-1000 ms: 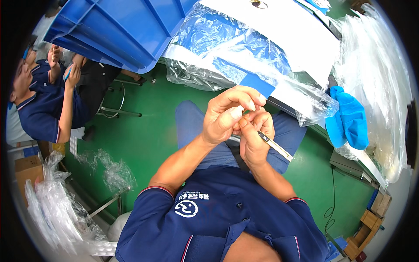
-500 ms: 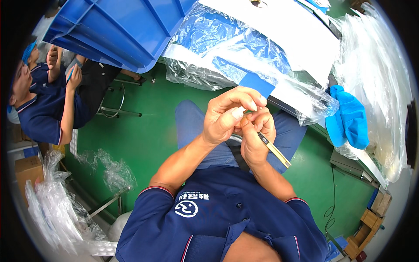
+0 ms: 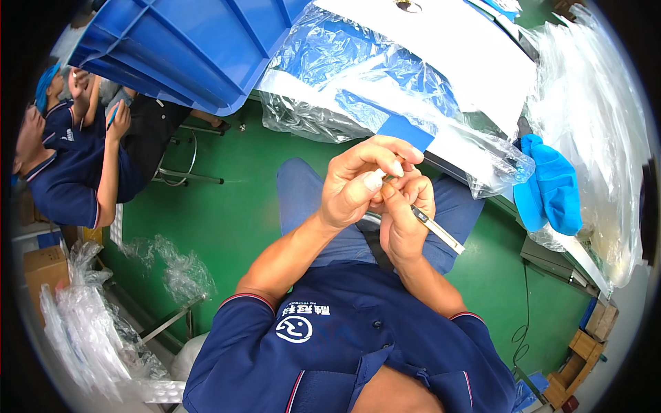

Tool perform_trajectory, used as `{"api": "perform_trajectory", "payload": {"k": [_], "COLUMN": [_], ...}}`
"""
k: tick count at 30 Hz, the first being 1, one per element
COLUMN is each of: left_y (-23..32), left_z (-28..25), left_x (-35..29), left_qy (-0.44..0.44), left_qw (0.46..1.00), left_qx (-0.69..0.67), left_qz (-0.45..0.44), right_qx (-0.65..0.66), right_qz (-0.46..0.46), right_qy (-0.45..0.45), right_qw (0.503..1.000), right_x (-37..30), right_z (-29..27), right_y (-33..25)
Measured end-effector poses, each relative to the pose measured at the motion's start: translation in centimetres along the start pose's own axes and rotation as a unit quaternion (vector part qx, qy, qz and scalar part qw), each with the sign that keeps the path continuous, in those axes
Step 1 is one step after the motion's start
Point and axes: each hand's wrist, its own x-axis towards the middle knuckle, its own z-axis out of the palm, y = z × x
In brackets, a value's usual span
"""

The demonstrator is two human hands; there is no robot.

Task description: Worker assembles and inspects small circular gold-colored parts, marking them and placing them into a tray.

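Above my lap, both hands meet fingertip to fingertip. My left hand (image 3: 350, 186) is curled, its thumb and fingers pinching something too small to make out. From my right hand (image 3: 405, 224) a slim, pale metal utility knife (image 3: 441, 233) with a black section sticks out toward the lower right. The right hand's fingers close round the knife's other end, which is hidden. The right thumb and fingertip press near the left fingertips.
Ahead is a white table (image 3: 441, 27) with clear plastic film (image 3: 365, 62) over blue material. A blue crate (image 3: 186, 48) stands at upper left, a blue cloth (image 3: 547, 186) hangs at right. Co-workers (image 3: 82, 165) sit at left. Plastic bags (image 3: 96, 330) lie lower left.
The utility knife has turned slightly in my right hand, its outer end shifting a little to the right and up. My left fingertips have moved slightly.
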Motion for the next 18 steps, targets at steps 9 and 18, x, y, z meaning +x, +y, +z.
{"api": "perform_trajectory", "payload": {"k": [9, 18], "left_y": [-0.12, -0.28], "left_z": [-0.31, -0.31], "left_x": [-0.21, -0.03], "left_qy": [0.005, 0.002], "left_qw": [1.000, 0.998], "left_qx": [-0.013, 0.045], "left_qz": [-0.013, 0.031], "right_qx": [-0.001, 0.060], "right_qz": [-0.003, 0.078], "right_qy": [0.009, 0.008], "right_qw": [1.000, 0.995], "right_x": [-0.43, -0.73], "right_z": [0.02, 0.34], "right_y": [0.06, -0.25]}}
